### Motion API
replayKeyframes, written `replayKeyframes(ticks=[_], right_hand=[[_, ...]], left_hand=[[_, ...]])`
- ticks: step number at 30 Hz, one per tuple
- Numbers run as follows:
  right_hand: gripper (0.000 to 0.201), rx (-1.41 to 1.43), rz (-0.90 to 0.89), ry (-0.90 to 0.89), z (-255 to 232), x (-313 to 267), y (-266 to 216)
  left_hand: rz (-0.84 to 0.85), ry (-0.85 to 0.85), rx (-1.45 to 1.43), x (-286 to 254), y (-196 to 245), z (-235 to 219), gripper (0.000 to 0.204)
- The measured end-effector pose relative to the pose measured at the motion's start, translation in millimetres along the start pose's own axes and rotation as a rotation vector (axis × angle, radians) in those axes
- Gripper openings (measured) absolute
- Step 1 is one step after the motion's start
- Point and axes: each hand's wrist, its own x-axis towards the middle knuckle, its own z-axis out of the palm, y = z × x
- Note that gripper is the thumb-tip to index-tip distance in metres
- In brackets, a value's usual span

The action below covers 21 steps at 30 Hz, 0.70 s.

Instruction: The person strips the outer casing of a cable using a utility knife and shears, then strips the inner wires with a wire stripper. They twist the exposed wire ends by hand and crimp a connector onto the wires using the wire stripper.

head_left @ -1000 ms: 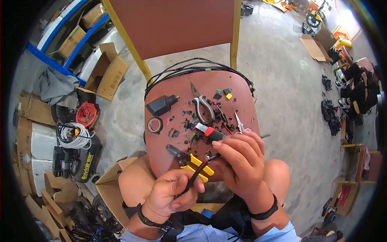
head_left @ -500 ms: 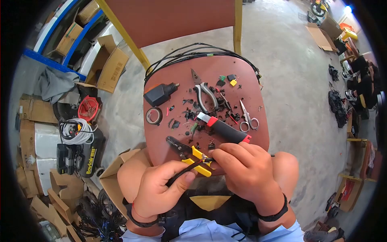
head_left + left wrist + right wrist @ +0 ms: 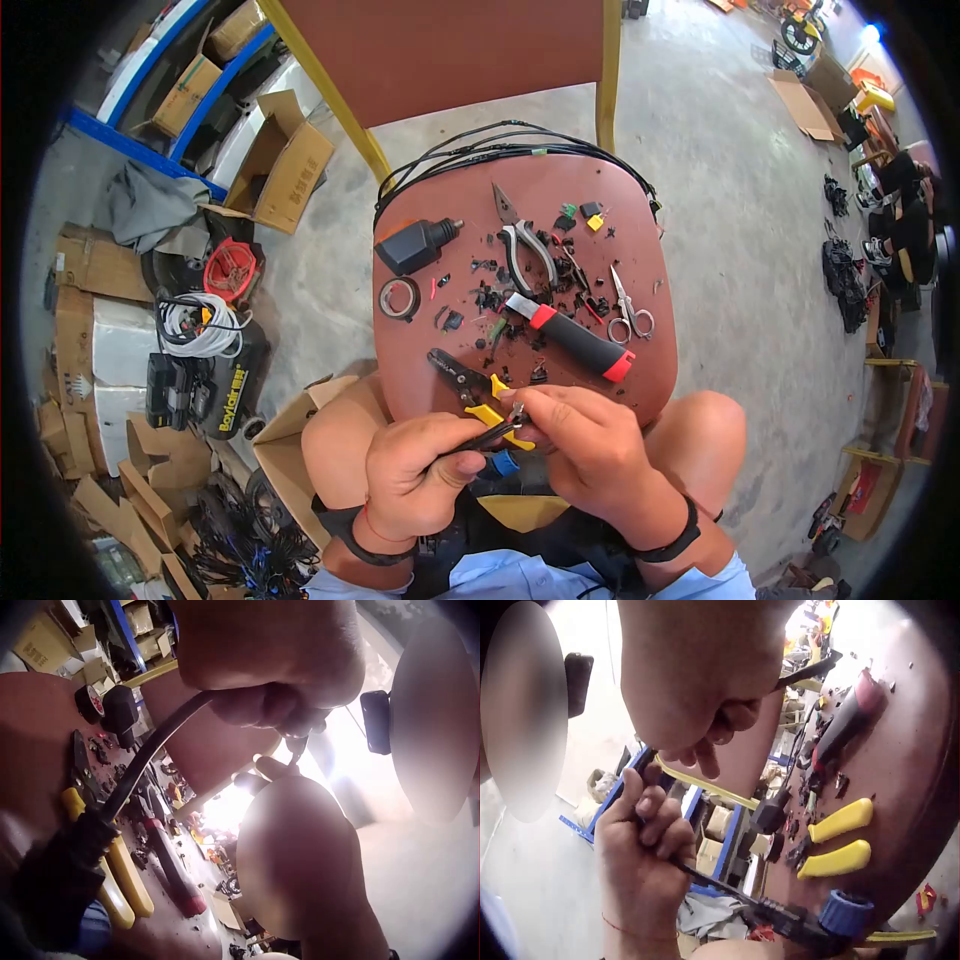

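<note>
In the head view my left hand (image 3: pixel 415 475) grips a black cable (image 3: pixel 478 440), with the thumb along it. My right hand (image 3: pixel 590 440) pinches the stripped end of that cable between thumb and fingers, close to the left fingertips. A blue connector (image 3: pixel 501 464) hangs just below the hands; it also shows in the right wrist view (image 3: pixel 846 913). Yellow-handled wire strippers (image 3: pixel 488 410) lie on the red chair seat (image 3: pixel 410 345), partly behind the hands. A black-and-red knife (image 3: pixel 575 340) lies beyond the right hand.
Pliers (image 3: pixel 527 250), small scissors (image 3: pixel 630 310), a tape roll (image 3: pixel 399 298) and a black bottle (image 3: pixel 415 247) lie on the seat among black scraps. Coiled black cables (image 3: pixel 500 150) run along its back edge. A cardboard box (image 3: pixel 300 420) stands left of the seat.
The knife, first under my right hand, now lies uncovered on the seat. Both hands have come closer together at the cable end, and the blue connector now shows beneath them.
</note>
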Motion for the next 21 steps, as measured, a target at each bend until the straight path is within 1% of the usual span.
replayKeyframes(ticks=[3,6,9,13,16,21], right_hand=[[0.047,0.017,0.010,-0.008,12.5,-7.5,4.7],[0.045,0.003,0.057,-0.037,17.0,-12.3,-0.5],[0.046,0.002,-0.021,0.020,21.7,-11.1,-0.9],[0.045,0.000,-0.031,-0.012,24.8,-13.4,-2.5],[0.045,-0.014,-0.022,-0.034,25.4,-13.2,-5.7],[0.044,-0.022,-0.001,-0.057,26.4,-13.7,-5.9]], left_hand=[[0.055,0.041,0.004,-1.5,-1.8,3.2,0.045],[0.111,0.051,0.001,-3.3,-8.1,4.1,0.044],[0.150,0.067,-0.041,-3.8,-12.7,6.7,0.042],[0.168,0.088,-0.111,-4.4,-14.4,9.2,0.042],[0.174,-0.041,-0.098,-6.4,-17.6,-1.8,0.027],[0.188,-0.046,-0.021,-1.4,-16.7,-2.5,0.026]])
